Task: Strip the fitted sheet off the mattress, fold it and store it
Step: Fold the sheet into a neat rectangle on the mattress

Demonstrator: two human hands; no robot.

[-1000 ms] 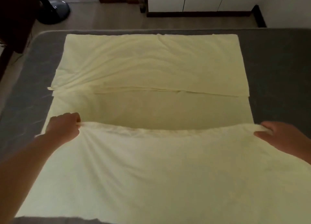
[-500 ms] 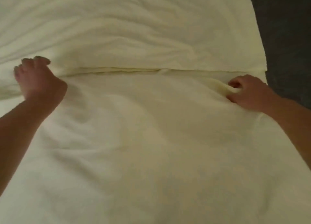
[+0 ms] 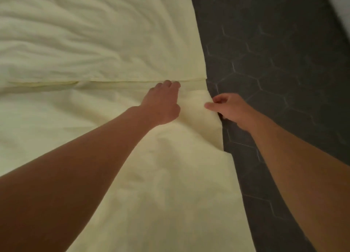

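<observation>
The pale yellow fitted sheet lies folded on the dark grey mattress, and its near folded edge meets the far layer along a straight seam across the middle. My left hand reaches over to the sheet's right end, its fingertips resting on the cloth at that seam. Just to the right, my right hand pinches the sheet's right edge between thumb and fingers, raising a small bulge of cloth between the two hands.
Bare mattress with a hexagon quilt pattern runs down the right side of the sheet. A pale strip, possibly a wall, shows at the top right corner. The far sheet layer is wrinkled at the upper left.
The near edge was carried forward to the far layer. My left hand has since let go at the left and crossed to the right end, close to my right hand. The view has shifted right.
</observation>
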